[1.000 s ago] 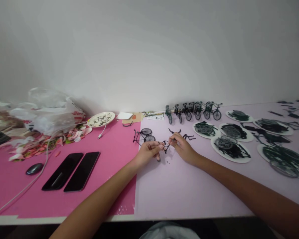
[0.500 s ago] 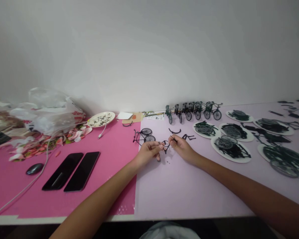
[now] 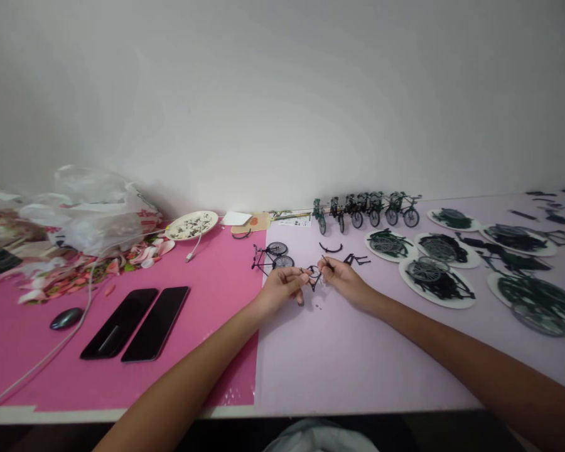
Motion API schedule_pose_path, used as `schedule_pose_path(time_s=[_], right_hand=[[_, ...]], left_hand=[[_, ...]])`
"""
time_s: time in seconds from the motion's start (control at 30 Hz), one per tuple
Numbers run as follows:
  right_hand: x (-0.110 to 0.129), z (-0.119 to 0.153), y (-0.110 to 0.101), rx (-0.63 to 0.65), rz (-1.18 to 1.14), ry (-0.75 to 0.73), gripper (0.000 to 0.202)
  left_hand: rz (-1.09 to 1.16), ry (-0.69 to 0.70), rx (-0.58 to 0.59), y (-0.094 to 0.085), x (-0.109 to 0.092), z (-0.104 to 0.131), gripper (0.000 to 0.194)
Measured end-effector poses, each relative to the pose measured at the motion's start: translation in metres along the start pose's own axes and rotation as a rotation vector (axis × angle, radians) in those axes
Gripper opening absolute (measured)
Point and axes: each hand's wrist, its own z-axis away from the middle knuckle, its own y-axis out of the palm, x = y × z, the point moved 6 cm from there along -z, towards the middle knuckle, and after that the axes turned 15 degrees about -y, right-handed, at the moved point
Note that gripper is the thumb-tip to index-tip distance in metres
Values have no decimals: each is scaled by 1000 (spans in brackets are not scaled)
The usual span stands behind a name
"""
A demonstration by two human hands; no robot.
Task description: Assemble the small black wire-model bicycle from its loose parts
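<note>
My left hand [image 3: 282, 289] is closed in a pinch on a small black model bicycle part [image 3: 314, 284] with a ring-like outline and a pointed lower end. Close on its right, my right hand [image 3: 343, 276] pinches a thin dark piece [image 3: 327, 262], too small to name, against or near that part. Behind my left hand lies a black toy bicycle frame [image 3: 260, 257] with two grey wheels [image 3: 277, 248], partly hidden by the fingers. A curved black mudguard [image 3: 330, 247] and an angular black piece [image 3: 356, 259] lie beyond my right hand. Tiny dark bits [image 3: 317, 307] lie below the hands.
Several assembled toy bicycles [image 3: 375, 210] stand along the wall. To the right are white plates [image 3: 456, 302] of wheels and dark parts. On the left lie two phones [image 3: 155, 323], a mouse [image 3: 66, 318], a cable [image 3: 85, 301], petals [image 3: 70, 279] and plastic bags [image 3: 98, 220].
Both hands stay in nearly the same place, still pinching the small parts. The fingers of my right hand shift very slightly; the other things have not moved.
</note>
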Motion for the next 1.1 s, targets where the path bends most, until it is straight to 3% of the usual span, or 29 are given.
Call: schedule_pose_path(time_s=[0.63, 1.1], right_hand=[[3, 2, 3, -17, -160, 98, 53], [17, 5, 7, 4, 27, 140, 52]], left_hand=[[38, -36, 7, -2, -1, 0, 59], [154, -73, 12, -4, -1, -1, 57]])
